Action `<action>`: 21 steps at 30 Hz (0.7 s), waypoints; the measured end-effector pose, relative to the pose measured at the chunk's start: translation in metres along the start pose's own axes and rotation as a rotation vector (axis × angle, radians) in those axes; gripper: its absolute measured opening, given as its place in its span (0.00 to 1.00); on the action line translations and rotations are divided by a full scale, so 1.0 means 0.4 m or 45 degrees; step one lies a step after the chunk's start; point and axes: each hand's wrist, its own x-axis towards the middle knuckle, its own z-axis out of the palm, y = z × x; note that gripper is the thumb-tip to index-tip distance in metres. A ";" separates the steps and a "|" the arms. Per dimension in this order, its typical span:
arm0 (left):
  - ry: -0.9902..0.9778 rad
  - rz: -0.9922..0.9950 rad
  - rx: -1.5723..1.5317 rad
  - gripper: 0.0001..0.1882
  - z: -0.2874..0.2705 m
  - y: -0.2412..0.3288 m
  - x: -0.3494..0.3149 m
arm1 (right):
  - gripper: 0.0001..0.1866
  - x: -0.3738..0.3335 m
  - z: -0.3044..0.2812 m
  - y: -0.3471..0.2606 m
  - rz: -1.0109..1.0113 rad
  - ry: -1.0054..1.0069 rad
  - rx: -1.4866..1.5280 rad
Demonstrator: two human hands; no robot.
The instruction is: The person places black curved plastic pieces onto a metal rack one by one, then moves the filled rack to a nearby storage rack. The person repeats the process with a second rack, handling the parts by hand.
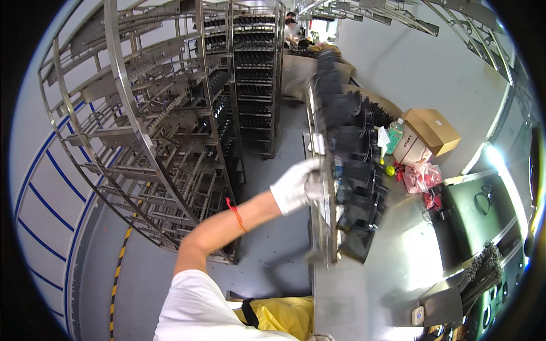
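Observation:
My left hand (298, 184), in a white glove, is closed around a long metal rack bar (325, 227) held upright at the table's near-left edge. Along its right side the bar carries a row of black plastic parts (357, 173), stacked one above another. Blur smears the bar's upper end and the parts there. The left forearm, with a red string at the wrist, reaches in from the lower left. My right hand does not show.
Tall metal shelf racks (170, 170) stand at left; another rack (256, 74) holds black parts. On the metal table (392, 244) are a cardboard box (432, 133), a green bottle (394, 136), red-and-white plastic bags (421, 177) and a dark bin (441, 304). People work far back.

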 end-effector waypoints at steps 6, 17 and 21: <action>0.242 0.468 1.132 0.07 0.031 0.176 0.026 | 0.07 0.041 0.058 -0.024 -0.219 -0.151 -0.072; 0.063 0.440 2.431 0.38 0.026 -0.068 0.161 | 0.06 0.188 0.094 0.020 -0.771 0.157 -0.409; -0.278 0.293 2.522 0.26 0.036 -0.267 0.247 | 0.06 0.189 0.127 0.029 -0.694 0.070 -0.374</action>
